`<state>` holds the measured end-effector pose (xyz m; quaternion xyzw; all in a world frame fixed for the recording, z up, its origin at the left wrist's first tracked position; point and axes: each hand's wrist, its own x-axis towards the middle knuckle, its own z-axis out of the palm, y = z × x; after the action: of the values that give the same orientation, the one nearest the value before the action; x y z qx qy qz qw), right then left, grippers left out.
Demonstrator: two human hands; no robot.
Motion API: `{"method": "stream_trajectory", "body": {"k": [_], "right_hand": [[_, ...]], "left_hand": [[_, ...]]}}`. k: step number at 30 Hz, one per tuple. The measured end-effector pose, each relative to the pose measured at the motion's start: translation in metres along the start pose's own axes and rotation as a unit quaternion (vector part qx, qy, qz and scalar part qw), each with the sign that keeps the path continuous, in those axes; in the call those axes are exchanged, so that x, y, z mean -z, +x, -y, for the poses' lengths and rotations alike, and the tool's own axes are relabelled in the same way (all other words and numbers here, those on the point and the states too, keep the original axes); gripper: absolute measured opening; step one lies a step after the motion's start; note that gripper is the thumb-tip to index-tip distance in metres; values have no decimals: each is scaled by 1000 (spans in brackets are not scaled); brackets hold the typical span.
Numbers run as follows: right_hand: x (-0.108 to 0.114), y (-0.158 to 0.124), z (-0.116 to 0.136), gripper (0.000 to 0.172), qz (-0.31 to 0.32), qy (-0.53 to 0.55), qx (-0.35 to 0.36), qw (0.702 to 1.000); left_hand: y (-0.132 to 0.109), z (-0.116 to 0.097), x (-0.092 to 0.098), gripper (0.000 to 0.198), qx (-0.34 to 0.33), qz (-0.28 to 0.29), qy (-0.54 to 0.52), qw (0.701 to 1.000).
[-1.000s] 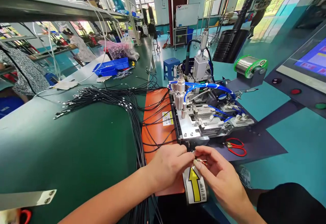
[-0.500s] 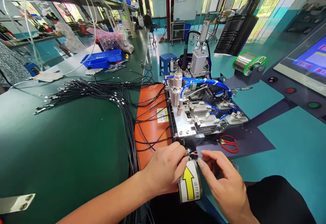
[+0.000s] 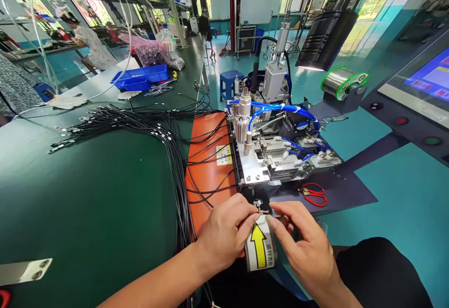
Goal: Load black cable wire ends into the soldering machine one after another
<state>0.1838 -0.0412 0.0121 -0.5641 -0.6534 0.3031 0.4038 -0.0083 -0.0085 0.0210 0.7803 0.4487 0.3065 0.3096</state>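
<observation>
My left hand point(image 3: 231, 228) is closed, thumb and forefinger pinching the end of a black cable above the cylinder. Thin coloured wires point(image 3: 264, 212) stick out of the cable end towards my right hand point(image 3: 305, 242). That hand's thumb and forefinger stand slightly apart at the wire tips, and its other fingers are curled and partly hidden. Just beneath the fingertips is a metal cylinder point(image 3: 272, 249) with a white label and a yellow arrow. Beyond the hands stands a machine point(image 3: 280, 158) with metal clamps and blue air tubes.
Black cables point(image 3: 177, 177) lie across the green table point(image 3: 105, 196) and the orange cover point(image 3: 205, 135). Red-handled cutters point(image 3: 314, 193) rest right of the machine. A solder spool point(image 3: 340, 83), a control panel point(image 3: 414, 125) and a blue tray point(image 3: 140, 81) surround the work area. A co-worker point(image 3: 91, 44) sits far left.
My right hand has moved slightly left, bringing its fingertips to the wire ends. My left hand still pinches the cable. The view has shifted a little, and another person shows at the back right.
</observation>
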Motion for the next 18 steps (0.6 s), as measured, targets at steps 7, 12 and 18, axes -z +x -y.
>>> {"method": "stream_trajectory", "body": {"k": [7, 12, 18], "right_hand": [[10, 19, 8, 19, 133, -43, 110, 984], [18, 39, 26, 21, 234, -150, 129, 952], [20, 48, 26, 22, 171, -16, 14, 985]], "left_hand": [[-4, 5, -3, 19, -56, 6, 43, 997], [-6, 7, -6, 17, -127, -21, 113, 985], [-4, 7, -2, 15, -70, -29, 28, 997]]}}
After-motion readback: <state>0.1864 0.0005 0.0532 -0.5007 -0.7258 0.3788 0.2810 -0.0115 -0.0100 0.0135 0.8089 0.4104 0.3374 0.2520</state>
